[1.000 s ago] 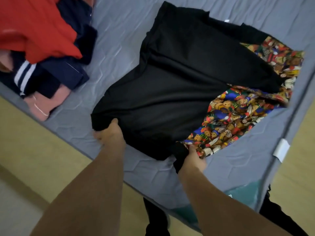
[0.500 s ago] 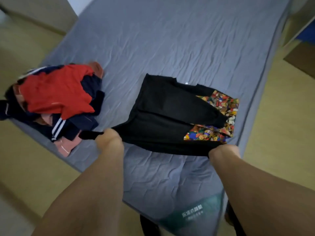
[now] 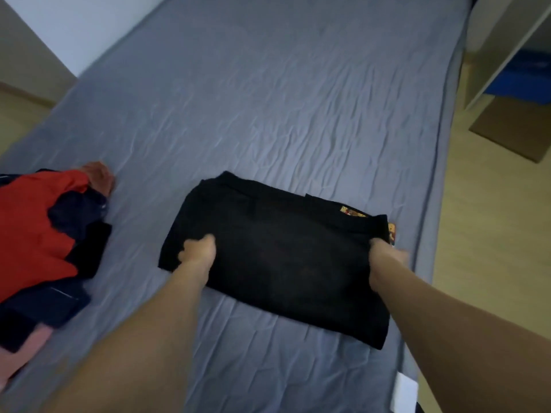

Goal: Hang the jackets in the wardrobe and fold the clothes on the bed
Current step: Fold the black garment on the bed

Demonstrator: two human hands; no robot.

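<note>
Your left hand (image 3: 198, 251) grips the near-left part of the black garment (image 3: 280, 257), fingers curled into the fabric. Your right hand (image 3: 384, 254) is at the garment's right edge at about 3 o'clock; motion blur smears it, but it appears to pinch the cloth there. The garment lies folded into a rough rectangle on the grey bed sheet (image 3: 268, 99), low and centre in the view, with slivers of a colourful printed panel (image 3: 351, 212) peeking out along its far-right edge.

At 9 o'clock, well apart from the garment, a pile of clothes (image 3: 38, 242) sits on the sheet: red on top, navy and pink beneath. Bare wrinkled sheet runs between the pile and your left forearm.

At 1 to 2 o'clock, off the bed, a white shelf unit (image 3: 507, 40) stands on the floor, with something blue (image 3: 524, 73) inside and a brown flat board (image 3: 512, 126) lying beside it. A white tag (image 3: 407, 394) shows at the mattress edge near 5 o'clock.
</note>
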